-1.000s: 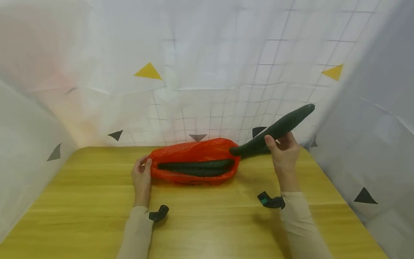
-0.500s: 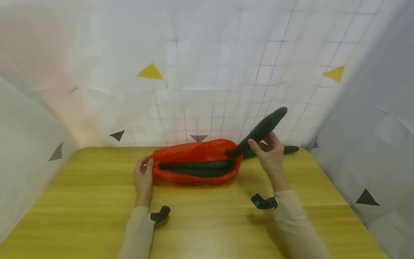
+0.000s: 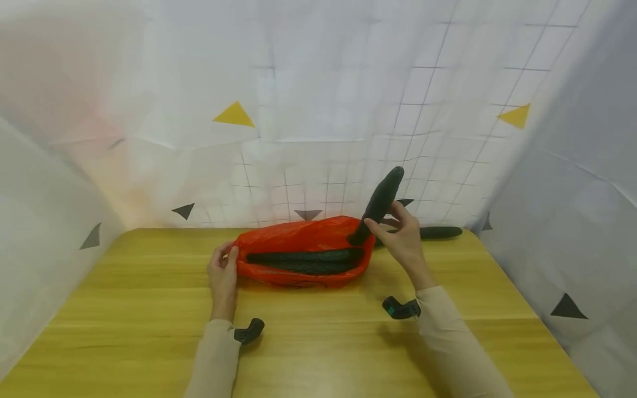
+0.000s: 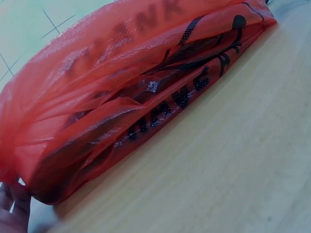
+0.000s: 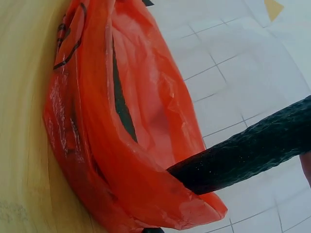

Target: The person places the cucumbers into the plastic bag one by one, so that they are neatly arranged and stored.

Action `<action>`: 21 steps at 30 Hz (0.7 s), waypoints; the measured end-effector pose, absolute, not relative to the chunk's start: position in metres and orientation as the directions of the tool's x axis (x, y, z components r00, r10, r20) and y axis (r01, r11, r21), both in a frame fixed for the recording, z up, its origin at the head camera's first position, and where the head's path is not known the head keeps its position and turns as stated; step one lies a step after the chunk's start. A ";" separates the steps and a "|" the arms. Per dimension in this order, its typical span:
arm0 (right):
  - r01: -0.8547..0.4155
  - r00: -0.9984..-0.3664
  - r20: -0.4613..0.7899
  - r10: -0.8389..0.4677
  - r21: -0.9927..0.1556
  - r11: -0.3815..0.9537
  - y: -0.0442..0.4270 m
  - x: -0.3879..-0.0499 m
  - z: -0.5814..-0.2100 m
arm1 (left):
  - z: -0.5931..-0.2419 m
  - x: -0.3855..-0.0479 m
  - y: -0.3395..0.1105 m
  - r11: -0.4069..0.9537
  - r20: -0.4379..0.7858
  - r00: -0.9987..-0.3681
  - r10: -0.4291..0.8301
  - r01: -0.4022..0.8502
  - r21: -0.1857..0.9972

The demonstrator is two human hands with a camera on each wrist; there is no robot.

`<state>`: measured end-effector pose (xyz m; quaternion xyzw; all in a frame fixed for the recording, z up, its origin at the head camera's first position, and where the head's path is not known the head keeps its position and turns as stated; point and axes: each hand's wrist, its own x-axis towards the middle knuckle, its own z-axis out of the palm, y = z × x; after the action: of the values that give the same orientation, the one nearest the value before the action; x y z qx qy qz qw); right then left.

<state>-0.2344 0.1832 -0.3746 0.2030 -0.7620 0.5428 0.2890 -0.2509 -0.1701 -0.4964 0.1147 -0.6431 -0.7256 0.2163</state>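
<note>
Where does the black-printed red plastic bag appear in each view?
Head: red plastic bag lies just below centre, left hand at its left end.
Left wrist: bag slants from lower left to upper right.
Right wrist: bag fills the left and centre, dark green cucumber at its opening.
Shared landmark: white gridded backdrop.

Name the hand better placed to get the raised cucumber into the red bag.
Right, most likely: the right hand grips the raised cucumber, whose lower end is at the opening of the red bag. The left hand holds the bag's opposite end, so it seems better suited to steadying.
</note>
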 end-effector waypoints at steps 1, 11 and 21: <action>-0.624 -0.750 0.662 -0.004 -0.705 0.338 0.183 -0.235 -0.374 | -0.494 -0.250 -0.170 -0.089 0.103 -0.885 -0.454 0.160 0.983; -0.631 -0.750 0.654 -0.099 -0.664 0.400 0.179 -0.237 -0.374 | -0.498 -0.252 -0.170 -0.097 0.110 -0.886 -0.450 0.171 0.981; -0.691 -0.694 0.685 -0.220 -0.549 0.471 0.171 -0.239 -0.369 | -0.497 -0.251 -0.170 -0.093 0.117 -0.881 -0.457 0.178 0.980</action>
<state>-0.2386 0.1714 -0.3694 0.2799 -0.8131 0.4315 0.2728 -0.2512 -0.1699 -0.4973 0.1095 -0.6375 -0.7310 0.2174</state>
